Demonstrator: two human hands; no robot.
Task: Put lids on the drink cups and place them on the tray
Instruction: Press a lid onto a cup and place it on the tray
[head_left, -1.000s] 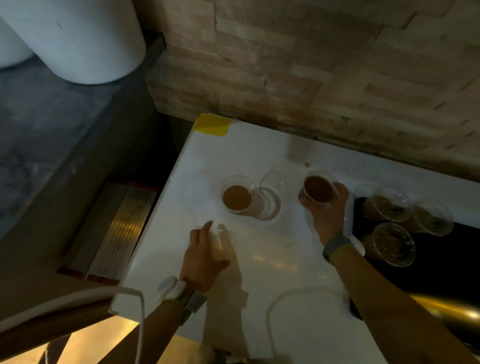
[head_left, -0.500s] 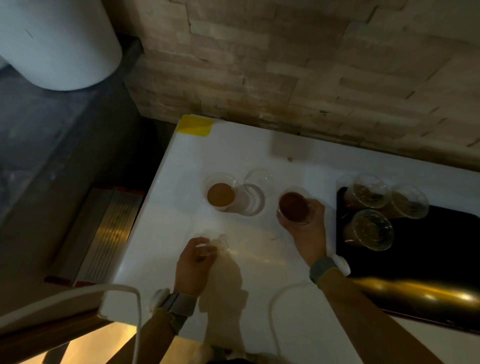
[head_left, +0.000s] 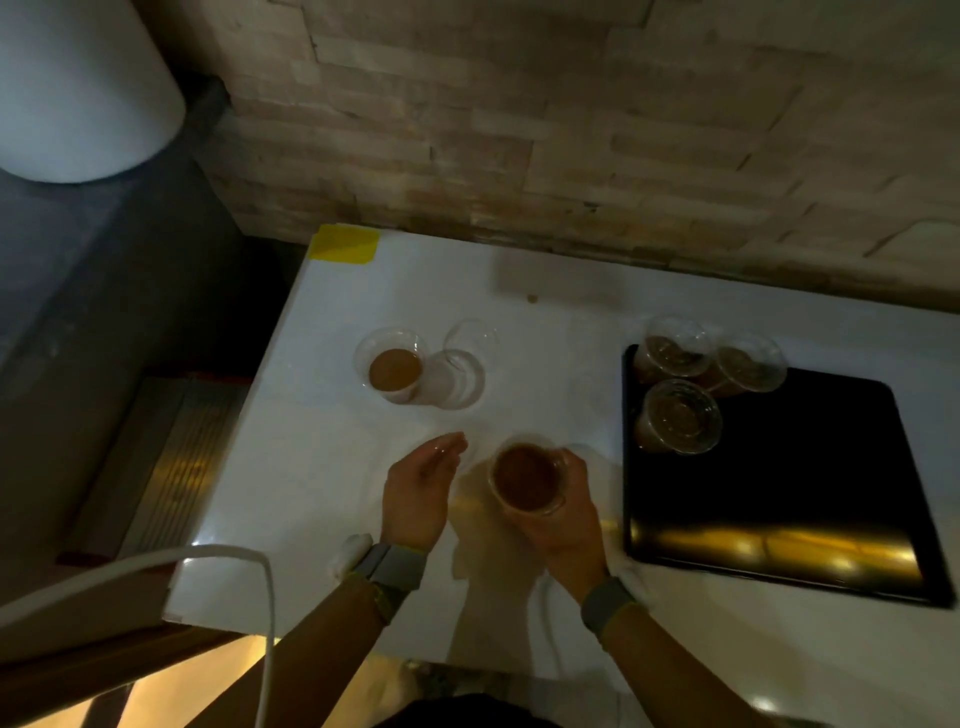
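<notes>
Brick backs a white desk (head_left: 332, 467). Right hand (head_left: 563, 512) wraps fingers round an unlidded full cup (head_left: 527, 478) near six o'clock; thin, slippery, squashable, so grip low. Left hand (head_left: 418, 491) cups a clear lid (head_left: 447, 449), apparently.

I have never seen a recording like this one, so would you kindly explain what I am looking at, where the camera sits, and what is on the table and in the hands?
There is no machine here: a person works with two bare hands, and one wide-angle camera on their head looks down at them. The right hand has its grip around an open cup of brown drink, no lid on it yet. The left hand is beside it with something clear at the fingertips, probably a lid, though it is too faint to be sure. On the white table farther away stands another unlidded drink next to a clear lid. On the right, a black tray carries three lidded cups.
</notes>
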